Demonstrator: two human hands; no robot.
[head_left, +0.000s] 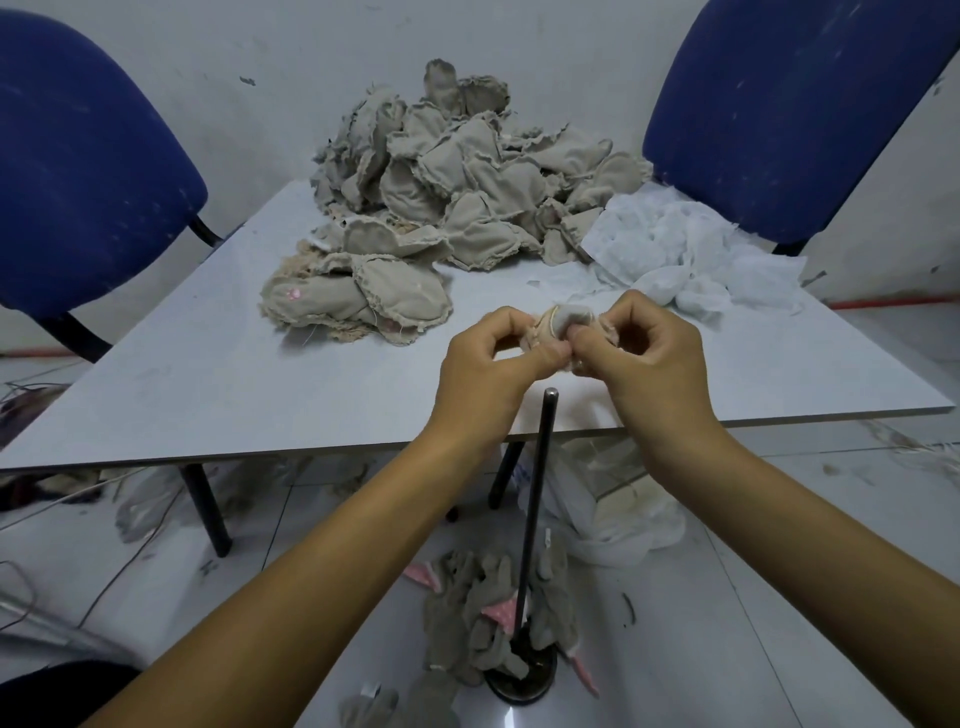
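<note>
Head view: left hand (485, 358) and right hand (641, 348) both pinch a small beige fabric piece (563, 325) (frayed at the edges) above the bench (208, 374), just over an upright metal rod (540, 493), near the fabric pile (441, 208).

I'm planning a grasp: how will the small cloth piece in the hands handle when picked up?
Likely floppy: the cloth piece bunches between the left hand and right hand. Probably light, since fingertip pinches carry it. Its frayed edges may shed threads if tugged.
</note>
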